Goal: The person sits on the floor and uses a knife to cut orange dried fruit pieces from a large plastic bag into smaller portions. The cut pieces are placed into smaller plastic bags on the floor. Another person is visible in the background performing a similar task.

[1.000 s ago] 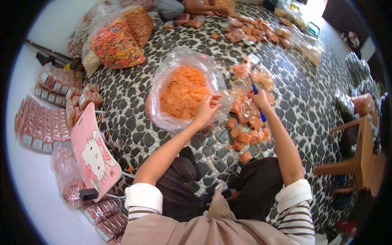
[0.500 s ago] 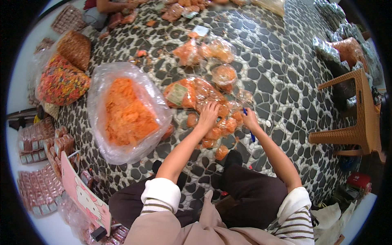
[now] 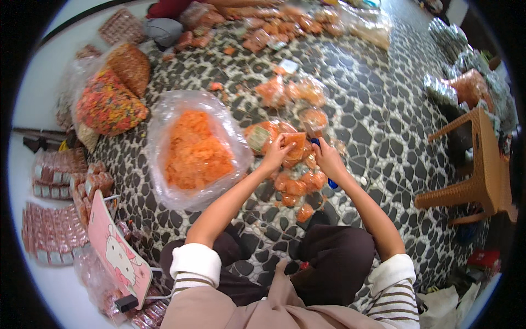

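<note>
I see left hand (image 3: pixel 278 154) pinching an orange packet (image 3: pixel 296 142), right hand (image 3: pixel 330 159) gripping a blue-handled blade (image 3: pixel 316 142), clear bag (image 3: pixel 157 148) already heaped with orange pieces (image 3: pixel 196 153), filled packets (image 3: pixel 296 187) apparently remaining

Dark brown trousers (image 3: pixel 337 263) – a plain beige garment (image 3: pixel 230 315) in soft folds – brown-and-white striped sleeves (image 3: pixel 394 304) with thick white cuffs (image 3: pixel 392 272)
</note>
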`<state>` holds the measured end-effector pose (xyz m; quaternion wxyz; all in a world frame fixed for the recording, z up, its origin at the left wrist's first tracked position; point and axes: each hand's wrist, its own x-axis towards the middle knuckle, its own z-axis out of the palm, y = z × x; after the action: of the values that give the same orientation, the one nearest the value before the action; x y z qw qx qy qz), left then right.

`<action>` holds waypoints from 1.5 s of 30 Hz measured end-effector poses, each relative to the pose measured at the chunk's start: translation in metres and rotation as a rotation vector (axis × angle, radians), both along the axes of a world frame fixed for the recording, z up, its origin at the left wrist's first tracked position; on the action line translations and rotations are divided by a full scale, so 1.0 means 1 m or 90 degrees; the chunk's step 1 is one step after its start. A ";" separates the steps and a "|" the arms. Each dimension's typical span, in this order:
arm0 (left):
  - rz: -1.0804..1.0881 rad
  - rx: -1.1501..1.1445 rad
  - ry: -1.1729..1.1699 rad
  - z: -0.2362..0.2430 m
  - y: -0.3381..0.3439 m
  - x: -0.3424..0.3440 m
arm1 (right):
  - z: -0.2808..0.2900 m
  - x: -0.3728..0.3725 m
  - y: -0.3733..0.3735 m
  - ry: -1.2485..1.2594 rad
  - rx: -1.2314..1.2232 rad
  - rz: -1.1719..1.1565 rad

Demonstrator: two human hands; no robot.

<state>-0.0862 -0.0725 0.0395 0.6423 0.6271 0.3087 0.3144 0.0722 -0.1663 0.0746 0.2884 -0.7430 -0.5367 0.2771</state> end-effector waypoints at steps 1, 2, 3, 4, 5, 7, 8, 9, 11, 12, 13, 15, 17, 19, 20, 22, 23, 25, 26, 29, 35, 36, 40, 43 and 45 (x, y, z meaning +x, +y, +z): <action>0.009 -0.078 -0.040 0.023 0.005 -0.014 | 0.023 -0.013 0.003 -0.059 0.030 0.022; 0.049 -0.115 -0.054 0.046 0.007 -0.030 | 0.044 -0.028 0.006 -0.115 0.078 0.050; 0.091 -0.152 -0.071 0.067 0.007 -0.047 | 0.064 -0.045 0.008 -0.210 0.153 0.073; 0.121 -0.174 -0.116 0.086 0.007 -0.065 | 0.082 -0.062 0.012 -0.242 0.189 0.093; 0.154 -0.149 -0.135 0.102 0.008 -0.082 | 0.098 -0.079 0.015 -0.272 0.241 0.117; 0.209 -0.079 -0.147 0.127 0.010 -0.117 | 0.123 -0.113 0.021 -0.365 0.272 0.167; 0.242 -0.058 -0.144 0.135 0.010 -0.135 | 0.132 -0.129 0.024 -0.371 0.298 0.186; 0.279 -0.024 -0.140 0.141 0.008 -0.151 | 0.139 -0.145 0.027 -0.377 0.322 0.204; 0.339 0.017 -0.155 0.145 0.003 -0.178 | 0.148 -0.176 0.032 -0.401 0.358 0.232; 0.368 0.032 -0.158 0.144 0.002 -0.190 | 0.151 -0.190 0.035 -0.400 0.378 0.241; 0.394 0.067 -0.158 0.143 0.001 -0.201 | 0.153 -0.202 0.039 -0.401 0.382 0.247; 0.443 0.136 -0.155 0.138 0.004 -0.220 | 0.153 -0.224 0.046 -0.400 0.389 0.268; 0.471 0.136 -0.177 0.131 0.009 -0.237 | 0.147 -0.243 0.050 -0.404 0.386 0.288; 0.516 0.125 -0.169 0.122 0.013 -0.249 | 0.136 -0.256 0.053 -0.411 0.373 0.308; 0.545 0.114 -0.153 0.118 0.017 -0.252 | 0.129 -0.259 0.052 -0.409 0.342 0.320; 0.592 0.094 -0.115 0.111 0.021 -0.254 | 0.113 -0.261 0.051 -0.398 0.291 0.333; 0.611 0.082 -0.094 0.108 0.023 -0.253 | 0.106 -0.260 0.053 -0.399 0.251 0.343; 0.630 0.045 -0.105 0.104 0.025 -0.252 | 0.092 -0.255 0.056 -0.407 0.252 0.376; 0.633 0.024 -0.141 0.105 0.028 -0.253 | 0.087 -0.253 0.058 -0.409 0.267 0.394; 0.628 -0.004 -0.187 0.110 0.027 -0.261 | 0.071 -0.246 0.055 -0.374 0.070 0.343; 0.453 -0.055 -0.141 0.120 0.015 -0.250 | 0.084 -0.240 0.095 0.039 0.146 0.156; 0.428 -0.081 -0.107 0.121 0.012 -0.245 | 0.088 -0.238 0.101 0.164 0.112 0.163; 0.340 -0.054 -0.088 0.121 0.008 -0.235 | 0.092 -0.237 0.117 0.267 0.111 0.137; 0.339 -0.032 -0.045 0.119 0.010 -0.234 | 0.087 -0.233 0.121 0.237 0.122 0.123; 0.340 0.012 -0.077 0.117 0.009 -0.232 | 0.083 -0.230 0.121 0.299 0.091 0.136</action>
<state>-0.3178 -0.0639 0.1569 0.5482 0.5091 0.4213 0.5126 -0.1574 -0.0448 0.1578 0.4258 -0.5750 -0.5487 0.4324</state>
